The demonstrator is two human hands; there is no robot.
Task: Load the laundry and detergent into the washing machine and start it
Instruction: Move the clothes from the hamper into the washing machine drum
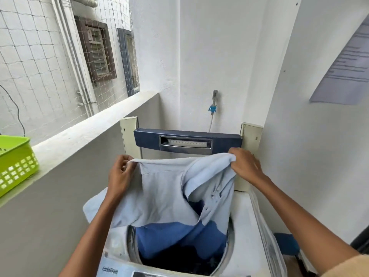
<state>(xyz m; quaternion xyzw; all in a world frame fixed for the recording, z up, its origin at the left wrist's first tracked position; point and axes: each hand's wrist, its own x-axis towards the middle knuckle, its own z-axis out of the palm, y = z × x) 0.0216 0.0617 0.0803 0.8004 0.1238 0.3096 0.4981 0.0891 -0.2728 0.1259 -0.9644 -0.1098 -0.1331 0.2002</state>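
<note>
A pale blue shirt (163, 192) with a darker blue lower part hangs spread above the open drum of a white top-loading washing machine (242, 214). My left hand (119, 174) pinches the shirt's upper left edge. My right hand (244, 163) grips its upper right edge. The shirt's lower end dips into the drum, where dark laundry (179, 258) lies. The machine's lid (187, 141), blue with a handle recess, stands raised behind the shirt. No detergent is in view.
A green plastic basket (15, 164) sits on the ledge at the left. A tap with a blue hose fitting (213, 105) is on the back wall. A white wall with a paper notice (343, 62) rises at the right. Netting covers the opening at the left.
</note>
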